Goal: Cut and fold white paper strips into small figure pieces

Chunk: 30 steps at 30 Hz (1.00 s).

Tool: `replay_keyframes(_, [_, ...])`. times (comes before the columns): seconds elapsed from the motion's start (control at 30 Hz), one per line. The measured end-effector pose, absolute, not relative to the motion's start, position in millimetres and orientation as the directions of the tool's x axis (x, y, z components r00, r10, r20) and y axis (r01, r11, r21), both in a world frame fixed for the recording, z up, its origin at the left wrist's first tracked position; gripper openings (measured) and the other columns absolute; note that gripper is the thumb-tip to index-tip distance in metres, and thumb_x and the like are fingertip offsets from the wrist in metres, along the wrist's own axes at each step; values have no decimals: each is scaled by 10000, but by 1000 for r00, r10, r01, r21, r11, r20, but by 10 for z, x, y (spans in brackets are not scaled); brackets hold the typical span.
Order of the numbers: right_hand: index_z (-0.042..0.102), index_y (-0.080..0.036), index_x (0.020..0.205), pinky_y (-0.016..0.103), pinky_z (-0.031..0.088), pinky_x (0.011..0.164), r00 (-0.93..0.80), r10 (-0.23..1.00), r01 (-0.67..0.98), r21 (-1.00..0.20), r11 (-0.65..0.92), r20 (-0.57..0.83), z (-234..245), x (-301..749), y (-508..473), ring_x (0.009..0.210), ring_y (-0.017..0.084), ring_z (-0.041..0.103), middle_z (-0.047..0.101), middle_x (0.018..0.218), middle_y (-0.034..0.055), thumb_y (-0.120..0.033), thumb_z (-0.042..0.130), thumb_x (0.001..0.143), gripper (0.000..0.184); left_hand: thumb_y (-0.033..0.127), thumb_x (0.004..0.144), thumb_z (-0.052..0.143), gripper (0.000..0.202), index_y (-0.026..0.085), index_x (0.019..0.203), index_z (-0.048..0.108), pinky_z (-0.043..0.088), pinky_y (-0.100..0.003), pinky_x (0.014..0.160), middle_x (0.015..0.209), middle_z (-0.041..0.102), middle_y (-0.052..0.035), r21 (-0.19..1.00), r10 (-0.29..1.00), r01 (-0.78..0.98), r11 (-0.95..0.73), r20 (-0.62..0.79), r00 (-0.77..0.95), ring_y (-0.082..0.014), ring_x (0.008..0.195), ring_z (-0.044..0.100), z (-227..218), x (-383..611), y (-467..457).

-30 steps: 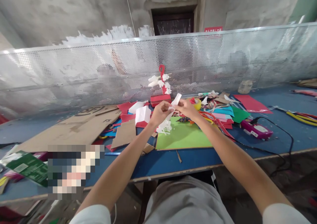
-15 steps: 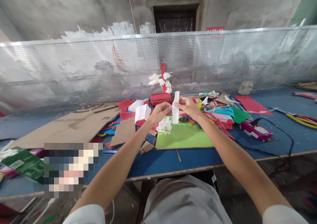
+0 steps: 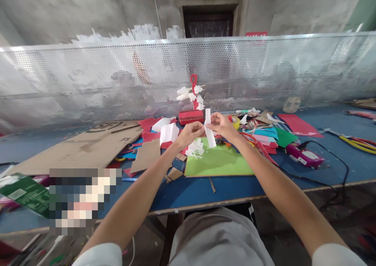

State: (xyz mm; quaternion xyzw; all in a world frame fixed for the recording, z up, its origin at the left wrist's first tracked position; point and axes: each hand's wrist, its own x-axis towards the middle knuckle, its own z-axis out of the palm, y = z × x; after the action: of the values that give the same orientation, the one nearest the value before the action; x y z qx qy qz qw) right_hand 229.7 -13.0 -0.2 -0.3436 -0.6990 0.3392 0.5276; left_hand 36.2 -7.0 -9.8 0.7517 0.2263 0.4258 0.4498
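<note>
White paper strip [image 3: 210, 138] held upright above the desk, slightly bent near its middle. It is pinched at mid-length by the fingers of the right hand [image 3: 214, 124]. The left hand [image 3: 201, 129] is held at the strip's left edge, its fingers drawn narrow; whether the edge is gripped cannot be told.

Handling, as judged: very light, thin, easily creased or torn; not likely to be slippery. Best taken lightly by the long edges, near the middle, so that the ends are not left to flop.

Blue desk [image 3: 173, 195], near edge bare in places. A lime-green sheet [image 3: 221, 166] is laid below the hands, its left corner overlapped by fringed white paper [image 3: 196, 149]. To the left, cardboard [image 3: 76, 148] is spread flat; to the right, a purple box [image 3: 305, 155] is trailed by a black cable [image 3: 347, 168].

Farther back, a red box [image 3: 190, 118] is topped by a hooked red upright, hung with white flowers [image 3: 199, 100]. The desk is backed by a perforated metal screen [image 3: 158, 70]. Beyond, a rough grey wall [image 3: 88, 7] is broken by a dark doorway [image 3: 209, 23].
</note>
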Motion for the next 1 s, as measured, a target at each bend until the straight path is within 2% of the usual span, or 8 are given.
replay_keyframes(0.13, [428,-223,809,278,485,624,-189,818,146,-809,570,542,-27,2289,-104,702,140,566,582,797,-4,-406,748,691,387,324,835,631,200,132,856,578,527,-289,788,770,628,-21,872,729,-38,-488,431,531,-101,727,615,-95,364,-78])
replay_keyframes(0.27, [482,-204,785,274,482,653,-244,796,144,-791,594,554,-39,2273,-101,710,137,557,573,784,0,-432,736,707,350,341,824,646,220,145,855,551,525,-268,748,761,606,0,880,753,-68,-469,440,489,-97,713,602,-92,371,-89])
replay_keyframes(0.43, [581,-185,825,272,480,642,-274,780,148,-777,612,563,-35,2270,-125,680,135,568,601,791,14,-441,715,735,302,403,849,608,265,143,880,566,525,-270,742,776,619,-18,895,765,-44,-445,405,501,-111,722,609,-80,366,-105])
replay_keyframes(0.57, [620,-182,831,282,482,657,-283,766,161,-759,631,578,-26,2285,-129,683,141,581,630,789,22,-411,714,745,263,394,844,620,260,140,865,575,518,-266,725,769,628,-27,889,767,-6,-459,399,503,-113,707,611,-76,369,-111])
replay_keyframes(0.7, [630,-180,844,299,494,726,-284,754,150,-749,645,592,-29,2298,-112,739,152,604,654,821,34,-399,698,762,244,376,848,613,246,133,845,580,511,-265,725,793,656,-49,878,754,2,-478,410,514,-117,722,626,-84,363,-95])
replay_keyframes(1.0, [625,-196,960,301,511,684,-291,776,170,-769,617,559,-31,2283,-128,724,157,620,669,840,30,-347,695,756,263,369,824,645,249,134,844,564,523,-273,730,777,640,-36,864,753,8,-503,434,495,-119,729,633,-72,337,-82])
